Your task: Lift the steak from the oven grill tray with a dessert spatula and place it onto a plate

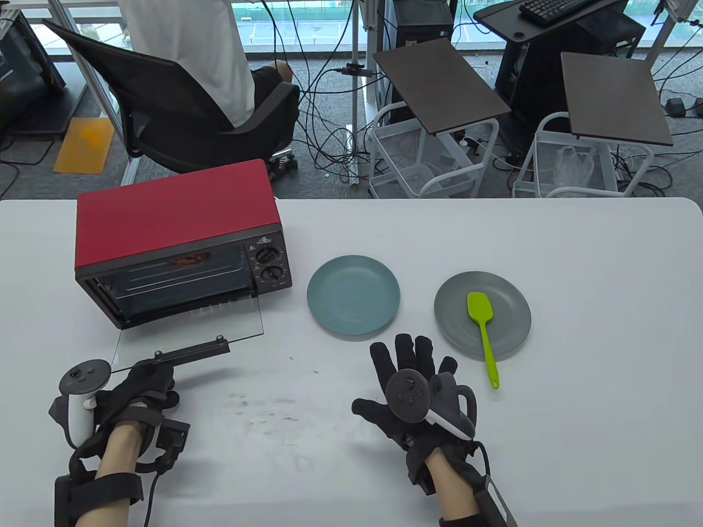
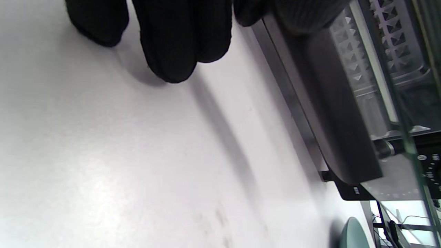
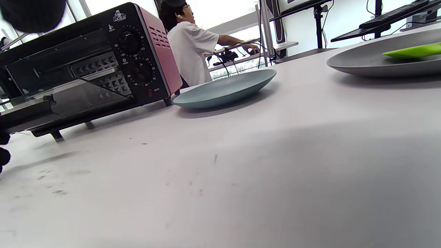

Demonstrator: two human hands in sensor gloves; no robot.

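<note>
A red toaster oven [image 1: 176,219] stands at the table's left with its glass door [image 1: 192,329] swung down open. A brownish steak [image 1: 189,259] shows faintly inside near the top; the grill tray under it is hard to make out. My left hand [image 1: 159,373] grips the left end of the door's black handle [image 2: 337,120], with its fingers [image 2: 179,41] curled beside the bar. The green dessert spatula [image 1: 482,324] lies on a grey plate [image 1: 511,313]. Left of it sits a bare teal plate [image 1: 353,293]. My right hand [image 1: 406,373] lies flat and empty between the plates.
Behind the table's far edge a person sits in a black office chair [image 1: 181,110]. White wire carts [image 1: 428,159] with dark tops stand further right. In the right wrist view the oven [image 3: 103,58] is left, the teal plate [image 3: 224,91] centre, the grey plate [image 3: 372,62] right.
</note>
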